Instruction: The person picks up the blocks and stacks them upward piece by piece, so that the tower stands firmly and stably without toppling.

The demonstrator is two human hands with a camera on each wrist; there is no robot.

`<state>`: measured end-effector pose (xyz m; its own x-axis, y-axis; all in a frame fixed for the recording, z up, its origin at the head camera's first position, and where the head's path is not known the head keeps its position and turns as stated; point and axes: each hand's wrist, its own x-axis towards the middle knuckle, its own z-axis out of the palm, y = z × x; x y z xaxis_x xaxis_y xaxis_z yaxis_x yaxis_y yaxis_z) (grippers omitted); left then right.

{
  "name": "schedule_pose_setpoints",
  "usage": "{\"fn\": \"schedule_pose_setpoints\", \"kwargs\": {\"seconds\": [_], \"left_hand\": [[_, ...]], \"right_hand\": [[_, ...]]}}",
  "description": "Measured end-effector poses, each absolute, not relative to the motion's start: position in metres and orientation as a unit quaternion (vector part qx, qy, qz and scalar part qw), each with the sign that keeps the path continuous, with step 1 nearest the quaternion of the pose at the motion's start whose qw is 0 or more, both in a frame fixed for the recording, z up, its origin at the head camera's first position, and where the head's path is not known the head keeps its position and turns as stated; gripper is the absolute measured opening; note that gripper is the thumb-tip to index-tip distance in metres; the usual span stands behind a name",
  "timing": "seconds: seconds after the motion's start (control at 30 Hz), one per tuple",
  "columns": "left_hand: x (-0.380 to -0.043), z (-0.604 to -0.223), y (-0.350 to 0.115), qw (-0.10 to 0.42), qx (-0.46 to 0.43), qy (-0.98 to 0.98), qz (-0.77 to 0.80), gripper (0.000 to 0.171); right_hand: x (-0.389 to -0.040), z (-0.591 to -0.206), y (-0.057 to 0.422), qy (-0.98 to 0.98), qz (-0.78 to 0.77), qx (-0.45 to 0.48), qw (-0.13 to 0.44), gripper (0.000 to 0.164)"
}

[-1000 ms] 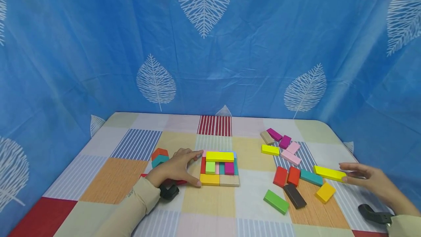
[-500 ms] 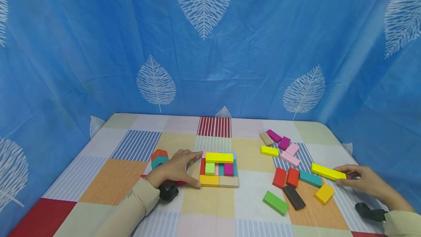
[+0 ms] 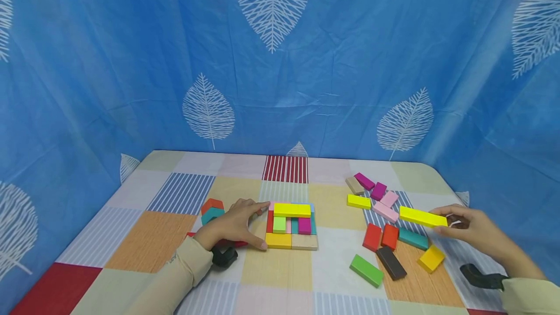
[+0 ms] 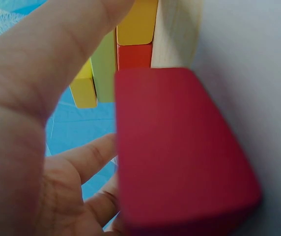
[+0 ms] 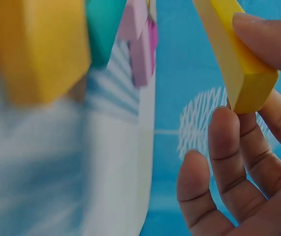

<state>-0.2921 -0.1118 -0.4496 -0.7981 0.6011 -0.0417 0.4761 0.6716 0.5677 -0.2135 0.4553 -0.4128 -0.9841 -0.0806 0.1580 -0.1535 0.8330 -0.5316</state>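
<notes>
My right hand [image 3: 470,230] pinches one end of a long yellow block [image 3: 422,217] between thumb and fingers. In the right wrist view the yellow block [image 5: 246,73] slants up, its end face toward the camera. My left hand [image 3: 236,225] lies spread at the left side of a low block structure [image 3: 291,241], thumb by the front corner and index fingertip by the back corner. A long yellow block [image 3: 292,209] lies across the structure's back, with light green [image 3: 279,224] and magenta [image 3: 304,226] blocks in front of it. A red block [image 4: 180,142] stands under the left palm.
Several loose blocks lie on the right, among them a green block [image 3: 366,271], a dark brown block [image 3: 391,262], a teal block [image 3: 413,238] and a short yellow block [image 3: 358,201]. Orange [image 3: 212,203] and teal [image 3: 213,214] blocks sit behind the left wrist. A blue curtain [image 3: 341,62] encloses the table.
My right hand has closed its fingers on the long yellow block and lifted it, moving left over the teal block. The left hand stays in place.
</notes>
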Motion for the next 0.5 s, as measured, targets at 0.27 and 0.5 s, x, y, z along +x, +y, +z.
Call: {"fn": "schedule_pose_setpoints", "kwargs": {"seconds": [0.27, 0.5], "left_hand": [[-0.293, -0.451, -0.112, 0.114, 0.297, 0.907, 0.275, 0.107], [-0.293, -0.451, -0.112, 0.114, 0.293, 0.909, 0.273, 0.106]], "right_hand": [[-0.216, -0.410, 0.428, -0.939, 0.307, 0.126, 0.093, 0.035], [-0.219, -0.408, 0.402, -0.928, 0.315, 0.172, 0.100, 0.036]]}}
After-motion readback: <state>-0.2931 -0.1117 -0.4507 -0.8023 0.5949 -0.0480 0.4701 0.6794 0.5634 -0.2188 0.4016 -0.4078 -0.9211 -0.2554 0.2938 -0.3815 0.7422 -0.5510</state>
